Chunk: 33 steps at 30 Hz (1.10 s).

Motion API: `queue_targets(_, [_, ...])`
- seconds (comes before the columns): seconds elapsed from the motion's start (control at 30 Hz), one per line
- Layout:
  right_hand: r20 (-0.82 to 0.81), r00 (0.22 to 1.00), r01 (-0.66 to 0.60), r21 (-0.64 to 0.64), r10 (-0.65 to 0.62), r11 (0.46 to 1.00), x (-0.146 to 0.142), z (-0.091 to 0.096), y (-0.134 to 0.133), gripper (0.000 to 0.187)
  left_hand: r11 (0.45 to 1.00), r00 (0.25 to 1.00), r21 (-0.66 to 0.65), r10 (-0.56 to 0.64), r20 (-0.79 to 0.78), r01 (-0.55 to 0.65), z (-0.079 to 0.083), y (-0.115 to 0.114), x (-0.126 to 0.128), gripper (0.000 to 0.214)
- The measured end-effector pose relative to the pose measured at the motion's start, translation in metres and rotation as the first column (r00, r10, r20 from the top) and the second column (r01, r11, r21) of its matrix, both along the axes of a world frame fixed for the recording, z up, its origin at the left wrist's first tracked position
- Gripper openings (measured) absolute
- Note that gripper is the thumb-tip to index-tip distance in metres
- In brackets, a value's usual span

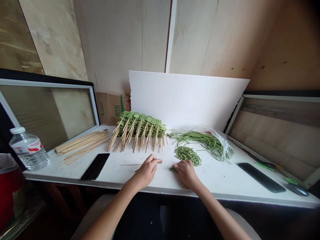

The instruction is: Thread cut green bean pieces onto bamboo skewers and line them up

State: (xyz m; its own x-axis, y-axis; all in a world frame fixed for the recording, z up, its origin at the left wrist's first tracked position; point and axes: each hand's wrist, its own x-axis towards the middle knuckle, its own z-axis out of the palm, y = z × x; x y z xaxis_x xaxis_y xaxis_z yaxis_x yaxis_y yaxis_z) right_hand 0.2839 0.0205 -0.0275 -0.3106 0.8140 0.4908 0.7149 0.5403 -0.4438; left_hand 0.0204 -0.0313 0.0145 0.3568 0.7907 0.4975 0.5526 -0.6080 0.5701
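My left hand (147,169) is closed around a thin bamboo skewer (130,164) whose bare end sticks out to the left. A bit of green bean (160,162) shows at its fingertips. To the right, my right hand (185,170) rests low over the table with its fingers pinched on short green bean pieces (172,168). Just behind that hand lies a pile of cut green bean pieces (188,154). Farther back on the left, many filled skewers (141,125) are stacked, their bare stick ends pointing toward me.
Loose bamboo skewers (82,143) and a black phone (95,166) lie left, near a water bottle (30,150). Long uncut beans (202,140) spill from a plastic bag (226,146) at right. A dark flat object (261,177) and a computer mouse (296,189) lie far right. A white board (185,100) stands behind.
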Motion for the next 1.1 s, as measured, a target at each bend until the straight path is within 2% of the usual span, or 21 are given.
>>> queue_targets(0.17, [-0.093, 0.996, -0.006, 0.002, 0.006, 1.000, -0.005, 0.015, -0.009, 0.053, 0.998, 0.998, 0.032, -0.046, 0.033, 0.045, -0.002, 0.001, 0.002, 0.035])
queue_targets(0.3, [-0.226, 0.953, -0.227, -0.102, 0.199, 0.969, -0.020, 0.038, -0.032, 0.039, 0.996, 0.994, 0.050, -0.075, 0.086, 0.071, 0.002, -0.004, 0.010, 0.033])
queue_targets(0.37, [-0.278, 0.923, -0.303, -0.091, 0.268, 0.949, -0.028, 0.046, -0.042, 0.033, 0.996, 0.991, 0.055, -0.082, 0.108, 0.077, 0.004, -0.007, 0.014, 0.033])
queue_targets(0.47, [-0.316, 0.916, -0.267, -0.021, 0.247, 0.964, -0.034, 0.052, -0.049, 0.027, 0.997, 0.992, 0.057, -0.059, 0.112, 0.052, 0.006, -0.009, 0.017, 0.029])
queue_targets(0.57, [-0.330, 0.922, -0.205, 0.022, 0.201, 0.979, -0.033, 0.054, -0.049, 0.027, 0.994, 0.998, 0.097, 0.049, 0.031, -0.051, 0.005, -0.007, 0.015, 0.011])
queue_targets(0.67, [-0.315, 0.924, -0.218, 0.027, 0.216, 0.975, -0.033, 0.054, -0.049, 0.025, 0.982, 0.992, 0.146, 0.125, -0.034, -0.119, 0.005, -0.006, 0.013, 0.008])
queue_targets(0.73, [-0.304, 0.924, -0.231, 0.034, 0.230, 0.972, -0.034, 0.055, -0.050, 0.022, 0.982, 0.991, 0.147, 0.128, -0.031, -0.122, 0.006, -0.008, 0.015, 0.007])
queue_targets(0.9, [-0.322, 0.916, -0.237, 0.049, 0.240, 0.970, -0.039, 0.056, -0.055, 0.017, 0.992, 0.999, 0.120, 0.034, -0.020, -0.031, 0.009, -0.014, 0.022, 0.015])
queue_targets(1.0, [-0.367, 0.892, -0.287, -0.005, 0.266, 0.958, -0.040, 0.052, -0.054, 0.019, 0.993, 0.999, 0.114, -0.041, 0.002, 0.040, 0.006, -0.014, 0.025, 0.029])
queue_targets(1.1, [-0.444, 0.843, -0.372, -0.073, 0.303, 0.926, -0.040, 0.050, -0.054, 0.022, 0.990, 0.989, 0.089, -0.119, 0.091, 0.111, 0.004, -0.013, 0.024, 0.037])
